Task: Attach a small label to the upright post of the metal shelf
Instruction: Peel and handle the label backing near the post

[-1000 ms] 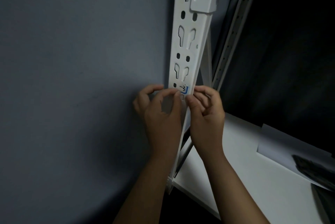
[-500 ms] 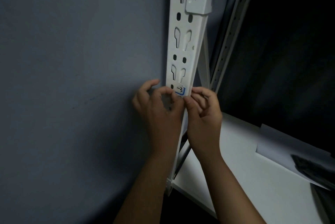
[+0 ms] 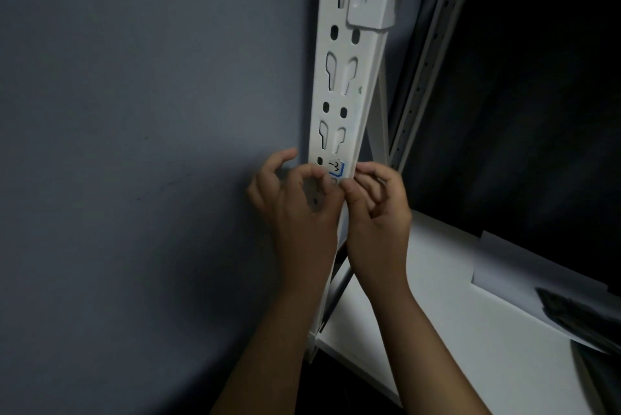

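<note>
Label: a small white label (image 3: 337, 168) with a blue border and black handwriting is lying flat on the face of the post, just above both thumbs.
Post: the white slotted upright post (image 3: 347, 102) is standing beside a grey wall (image 3: 134, 145).
Left hand: the left hand (image 3: 295, 209) is curling its fingers, thumb tip touching the label's lower edge (whether it is pinching, I cannot tell).
Right hand: the right hand (image 3: 379, 209) is curling likewise, thumb pressing at the label's lower right corner.
Shelf: a white shelf board (image 3: 437, 313) is carrying a pale sheet (image 3: 524, 266).
</note>
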A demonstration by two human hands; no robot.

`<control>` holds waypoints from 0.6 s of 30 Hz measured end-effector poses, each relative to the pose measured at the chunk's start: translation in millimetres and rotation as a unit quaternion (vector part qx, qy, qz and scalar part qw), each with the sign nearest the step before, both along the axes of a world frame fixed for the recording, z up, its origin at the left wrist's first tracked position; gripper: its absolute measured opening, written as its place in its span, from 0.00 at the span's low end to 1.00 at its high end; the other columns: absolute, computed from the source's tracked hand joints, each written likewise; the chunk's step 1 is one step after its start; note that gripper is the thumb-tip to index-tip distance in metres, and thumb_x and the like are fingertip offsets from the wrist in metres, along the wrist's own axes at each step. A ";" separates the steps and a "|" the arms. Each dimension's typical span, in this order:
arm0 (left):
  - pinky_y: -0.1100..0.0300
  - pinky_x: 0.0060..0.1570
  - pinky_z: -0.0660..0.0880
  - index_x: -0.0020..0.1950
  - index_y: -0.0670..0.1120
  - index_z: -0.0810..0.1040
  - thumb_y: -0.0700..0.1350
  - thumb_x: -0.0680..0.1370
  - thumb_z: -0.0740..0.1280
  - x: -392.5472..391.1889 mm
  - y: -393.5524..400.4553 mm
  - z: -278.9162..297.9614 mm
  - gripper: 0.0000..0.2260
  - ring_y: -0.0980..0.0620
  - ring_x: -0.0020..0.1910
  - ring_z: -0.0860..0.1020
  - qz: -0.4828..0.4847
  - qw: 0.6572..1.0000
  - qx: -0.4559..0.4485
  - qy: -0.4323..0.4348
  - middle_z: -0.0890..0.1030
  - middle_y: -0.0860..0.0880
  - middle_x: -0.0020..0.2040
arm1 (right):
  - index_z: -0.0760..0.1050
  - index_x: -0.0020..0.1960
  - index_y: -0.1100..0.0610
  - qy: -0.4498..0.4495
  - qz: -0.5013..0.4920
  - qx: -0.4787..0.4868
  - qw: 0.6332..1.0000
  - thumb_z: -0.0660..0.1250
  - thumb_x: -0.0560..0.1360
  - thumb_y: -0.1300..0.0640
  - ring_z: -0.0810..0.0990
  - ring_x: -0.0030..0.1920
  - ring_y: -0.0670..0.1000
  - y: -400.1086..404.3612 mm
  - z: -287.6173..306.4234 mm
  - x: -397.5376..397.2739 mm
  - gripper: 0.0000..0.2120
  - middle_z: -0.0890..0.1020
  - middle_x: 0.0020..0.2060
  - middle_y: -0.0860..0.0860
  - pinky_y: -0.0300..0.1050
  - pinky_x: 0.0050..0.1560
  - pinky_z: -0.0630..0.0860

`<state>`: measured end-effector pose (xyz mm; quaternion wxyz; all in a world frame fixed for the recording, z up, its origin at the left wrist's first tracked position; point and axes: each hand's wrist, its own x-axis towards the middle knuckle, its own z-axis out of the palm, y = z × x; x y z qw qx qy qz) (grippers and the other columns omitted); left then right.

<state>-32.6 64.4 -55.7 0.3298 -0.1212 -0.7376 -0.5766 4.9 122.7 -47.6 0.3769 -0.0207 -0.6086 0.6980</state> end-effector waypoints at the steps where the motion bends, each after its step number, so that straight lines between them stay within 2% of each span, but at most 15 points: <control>1: 0.83 0.52 0.54 0.41 0.49 0.77 0.51 0.69 0.63 0.2 -0.6 -0.1 0.07 0.61 0.59 0.58 0.001 1.000 -0.005 0.002 0.73 0.46 0.60 | 0.71 0.51 0.56 -0.001 0.001 -0.001 1.000 0.64 0.76 0.69 0.82 0.52 0.42 0.4 0.1 -0.1 0.10 0.82 0.45 0.44 0.35 0.50 0.79; 4: 0.84 0.52 0.55 0.41 0.49 0.77 0.51 0.70 0.64 2.2 -2.5 0.2 0.07 0.61 0.58 0.58 -0.003 1.000 -0.014 0.008 0.73 0.46 0.60 | 0.71 0.51 0.56 -0.003 0.003 -0.001 1.000 0.65 0.76 0.69 0.82 0.51 0.41 1.5 0.7 0.6 0.10 0.83 0.44 0.43 0.35 0.50 0.79; 11: 0.82 0.55 0.55 0.42 0.46 0.79 0.50 0.70 0.64 4.3 -7.7 4.7 0.09 0.57 0.57 0.61 -0.005 0.999 -0.039 0.037 0.74 0.45 0.59 | 0.72 0.52 0.58 -0.011 0.005 -0.012 1.000 0.65 0.76 0.69 0.83 0.52 0.45 2.0 1.0 0.8 0.09 0.82 0.48 0.48 0.38 0.51 0.80; 18: 0.79 0.55 0.57 0.43 0.48 0.79 0.52 0.71 0.63 6.4 -9.9 4.3 0.10 0.60 0.58 0.59 -0.017 0.998 -0.046 0.033 0.73 0.48 0.60 | 0.72 0.54 0.59 -0.018 0.012 -0.024 0.999 0.64 0.76 0.69 0.83 0.52 0.48 1.9 1.5 1.4 0.09 0.83 0.49 0.54 0.40 0.52 0.80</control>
